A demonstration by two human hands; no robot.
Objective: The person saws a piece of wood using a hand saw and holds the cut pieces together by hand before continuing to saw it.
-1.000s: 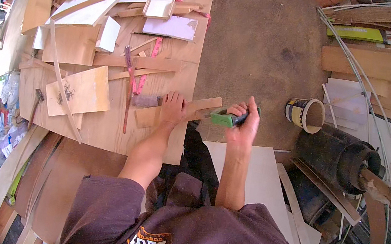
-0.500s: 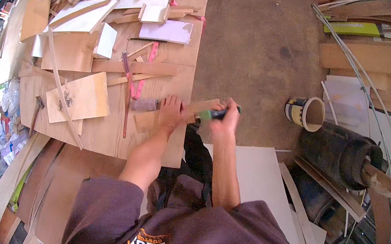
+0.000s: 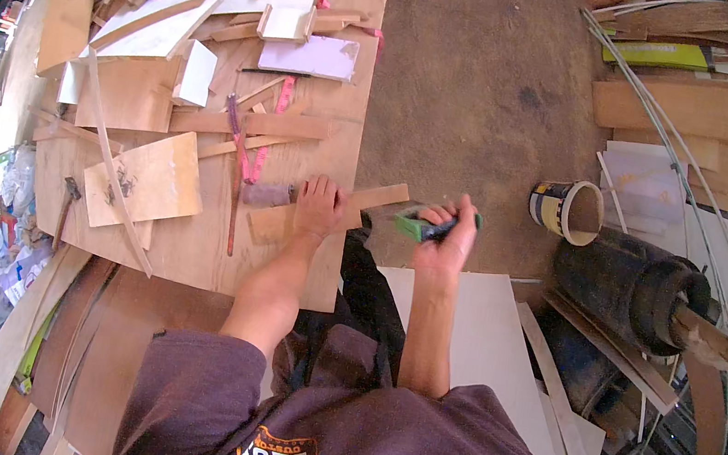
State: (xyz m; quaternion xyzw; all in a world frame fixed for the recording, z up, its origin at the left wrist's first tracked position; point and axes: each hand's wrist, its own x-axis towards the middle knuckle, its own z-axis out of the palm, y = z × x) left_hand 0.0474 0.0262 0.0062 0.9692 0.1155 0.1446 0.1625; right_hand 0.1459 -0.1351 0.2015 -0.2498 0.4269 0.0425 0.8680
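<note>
A narrow wooden strip (image 3: 379, 196) lies across the workbench, and its far right end sticks out past the bench edge. My left hand (image 3: 320, 206) is closed over the strip near that edge, pressing it to the bench top. Off the bench, just right of the strip's free end, my right hand (image 3: 448, 239) grips a small green and black hand tool (image 3: 414, 226). Its exact kind is blurred, and it is apart from the wood. Beside my left fingers lies a greyish cylinder (image 3: 268, 194).
The workbench (image 3: 200, 265) carries a pink measuring tape (image 3: 257, 166), a hammer (image 3: 69, 195), a thin board (image 3: 147, 178) and piled offcuts. A paint bucket (image 3: 568, 210) stands on the floor at right, near a black cylinder (image 3: 630, 288). A white panel (image 3: 463, 316) lies by my right forearm.
My right hand has moved right with the green and black tool, off the strip's end. My left hand and the strip have stayed in place.
</note>
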